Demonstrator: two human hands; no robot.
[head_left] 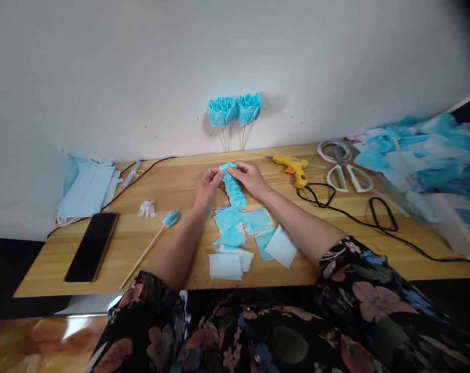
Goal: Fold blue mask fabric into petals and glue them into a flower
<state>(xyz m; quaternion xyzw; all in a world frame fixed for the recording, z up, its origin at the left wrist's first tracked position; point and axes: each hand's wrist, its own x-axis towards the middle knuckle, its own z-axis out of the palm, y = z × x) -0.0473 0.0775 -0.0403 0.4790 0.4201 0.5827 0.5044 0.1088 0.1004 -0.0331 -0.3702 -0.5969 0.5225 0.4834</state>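
Both hands meet above the wooden table, holding a small folded blue piece between them. My left hand pinches its left side, and my right hand pinches the right side. Directly below the fingers, a row of overlapping folded blue pieces runs toward me. Nearer still lie loose blue squares and white squares. To the left of my left forearm rests a stick with a small blue bud at its tip.
Two blue flowers on sticks lean against the wall. A yellow glue gun, its black cord, scissors and a blue fabric heap are on the right. Left are a phone, stacked masks and a white scrap.
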